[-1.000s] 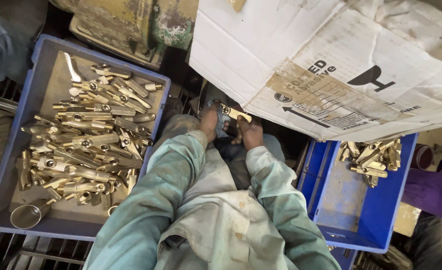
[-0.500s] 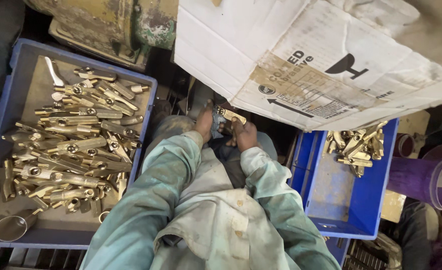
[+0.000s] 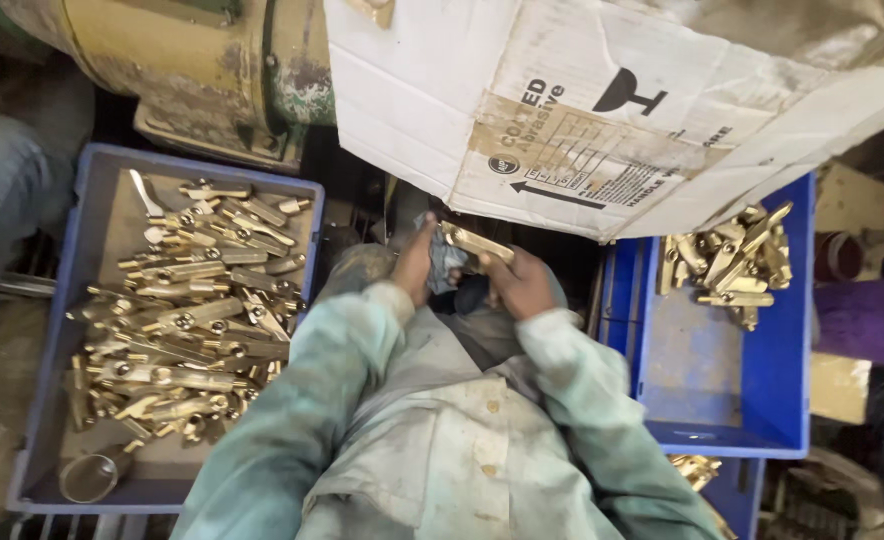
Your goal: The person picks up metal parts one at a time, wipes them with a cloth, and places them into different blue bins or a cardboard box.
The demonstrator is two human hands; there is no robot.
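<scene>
Brass lever piece (image 3: pixel 475 243) is sitting between both hands, just under the edge of the cardboard sheet (image 3: pixel 602 100). Right hand (image 3: pixel 522 285) is closing its grip around one end; left hand (image 3: pixel 417 262) is pressing a grey rag (image 3: pixel 446 262) against the other. Likely stiff, dense for its size, probably slick; best held across the flat faces. Left tray (image 3: pixel 37 300) is holding many brass parts (image 3: pixel 182 320); right blue tray (image 3: pixel 722 400) is holding a small pile (image 3: pixel 727 265).
</scene>
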